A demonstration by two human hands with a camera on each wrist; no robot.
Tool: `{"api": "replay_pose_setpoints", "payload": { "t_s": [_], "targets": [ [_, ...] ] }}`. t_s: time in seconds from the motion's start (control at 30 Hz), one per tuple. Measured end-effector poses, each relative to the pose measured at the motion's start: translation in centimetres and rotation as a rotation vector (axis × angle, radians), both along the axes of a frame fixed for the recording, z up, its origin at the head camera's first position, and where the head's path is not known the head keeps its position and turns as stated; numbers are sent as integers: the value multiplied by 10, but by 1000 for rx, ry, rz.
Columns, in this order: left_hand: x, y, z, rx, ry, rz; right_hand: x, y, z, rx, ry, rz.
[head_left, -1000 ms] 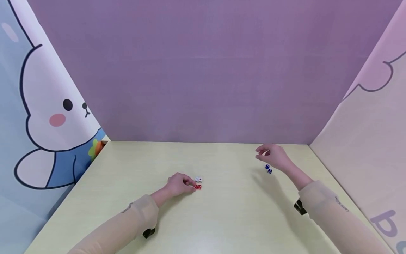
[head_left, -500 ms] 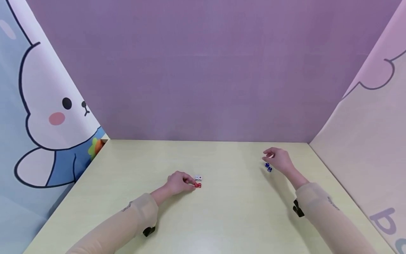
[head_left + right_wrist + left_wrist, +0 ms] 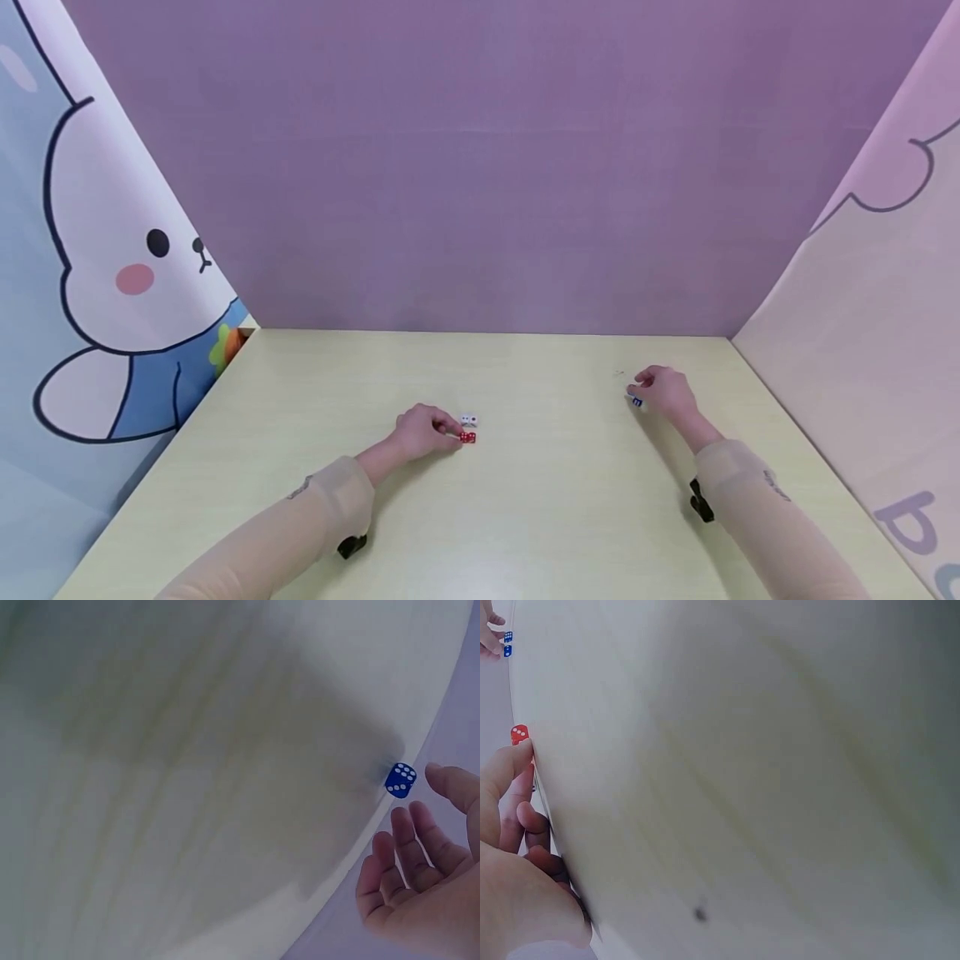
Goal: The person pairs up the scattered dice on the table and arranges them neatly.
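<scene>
My left hand (image 3: 423,432) holds thumb and index finger at the left end of two red dice (image 3: 468,437), which lie side by side. In the left wrist view its thumb presses against a red die (image 3: 520,733). Just behind the red pair sit two white dice (image 3: 468,421). On the right, my right hand (image 3: 667,392) hovers over the blue dice (image 3: 637,402), partly covering them. The right wrist view has one blue die (image 3: 400,780) between the spread thumb and fingers, apart from both. Both blue dice (image 3: 508,643) appear in the left wrist view.
A pale wooden tabletop (image 3: 540,500) carries the dice. A purple panel (image 3: 495,183) rises along its back edge. Printed cloths stand at both sides, a rabbit picture (image 3: 135,242) on the left and a pinkish sheet (image 3: 877,317) on the right.
My right hand has come down and slightly right, from behind the blue dice to right over them. My left hand stays at the red dice.
</scene>
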State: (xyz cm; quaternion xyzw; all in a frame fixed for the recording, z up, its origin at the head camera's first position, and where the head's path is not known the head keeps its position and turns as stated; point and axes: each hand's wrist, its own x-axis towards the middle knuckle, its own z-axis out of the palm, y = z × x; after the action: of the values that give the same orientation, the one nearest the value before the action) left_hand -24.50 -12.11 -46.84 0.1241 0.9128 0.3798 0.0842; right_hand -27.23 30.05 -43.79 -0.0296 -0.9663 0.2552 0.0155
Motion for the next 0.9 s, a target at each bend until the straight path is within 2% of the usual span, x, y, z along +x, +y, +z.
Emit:
{"api": "replay_pose_setpoints", "payload": {
  "t_s": [0.17, 0.4, 0.57, 0.9],
  "targets": [
    [-1, 1, 0, 1, 1, 3, 3, 0, 1, 34, -77, -51],
    [0, 1, 0, 8, -4, 5, 2, -3, 0, 45, -76, -47],
    [0, 1, 1, 3, -4, 4, -4, -7, -5, 38, -53, -17],
    [-1, 0, 1, 0, -12, 1, -11, -21, -8, 41, 20, 95]
  ]
}}
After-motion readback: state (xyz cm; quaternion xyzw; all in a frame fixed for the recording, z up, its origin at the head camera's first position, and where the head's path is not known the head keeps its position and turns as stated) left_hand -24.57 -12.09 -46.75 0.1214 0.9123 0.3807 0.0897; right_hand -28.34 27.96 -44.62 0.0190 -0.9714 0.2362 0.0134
